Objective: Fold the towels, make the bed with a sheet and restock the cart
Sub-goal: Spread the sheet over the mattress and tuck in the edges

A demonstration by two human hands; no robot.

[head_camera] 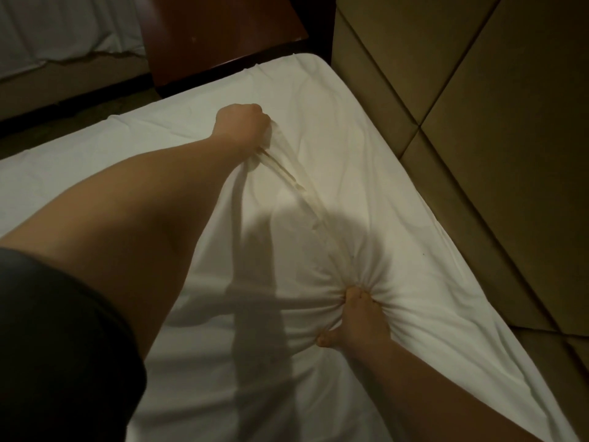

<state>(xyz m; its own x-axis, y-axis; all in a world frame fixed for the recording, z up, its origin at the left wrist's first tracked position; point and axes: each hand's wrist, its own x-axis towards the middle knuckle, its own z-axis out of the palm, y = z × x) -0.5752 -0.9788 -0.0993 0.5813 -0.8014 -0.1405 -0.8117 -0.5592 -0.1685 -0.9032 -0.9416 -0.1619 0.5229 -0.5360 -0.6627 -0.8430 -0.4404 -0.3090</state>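
A white sheet [366, 148] covers the mattress and reaches the padded headboard. My left hand [243, 126] grips a bunched fold of the sheet in a fist near the middle of the bed. My right hand [353, 317] grips another gathered bunch closer to me. A taut ridge of cloth runs between the two hands, and creases fan out from my right hand. The fingertips of both hands are buried in the fabric.
A tan padded headboard [478, 106] stands along the right side of the bed. A dark wooden nightstand [216, 36] sits beyond the bed's far corner. A second bed with white linen [63, 30] lies at the top left, past a strip of dark floor.
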